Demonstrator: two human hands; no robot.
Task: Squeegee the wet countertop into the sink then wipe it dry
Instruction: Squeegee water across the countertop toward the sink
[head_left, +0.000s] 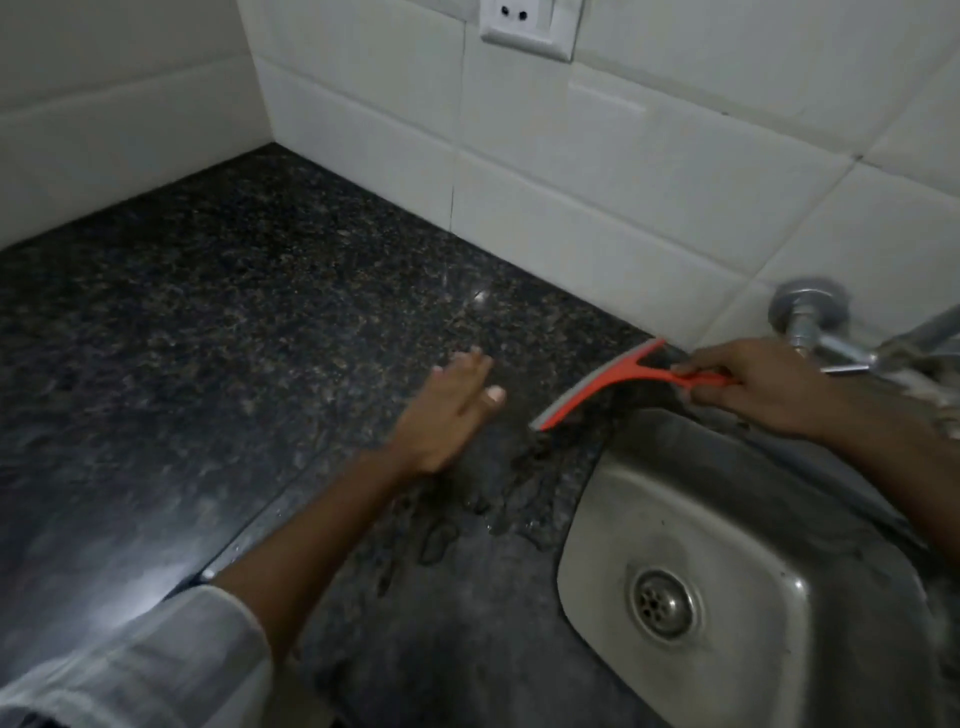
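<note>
Dark speckled granite countertop (218, 322) carries puddles beside the steel sink (769, 525) at lower right. Right hand (753, 384) grips the light, stiff orange plastic squeegee (613, 382) by its handle; left hand (447, 415) lies flat, fingers straight.

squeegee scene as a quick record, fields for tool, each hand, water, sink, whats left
tool: orange squeegee, blade on the countertop beside the sink
right hand: right hand grips the squeegee handle
left hand: left hand, fingers straight, holds nothing, over the countertop
water: puddles along the sink's left edge
sink: steel, drain visible
left to do: water not yet pushed in; no cloth in view
</note>
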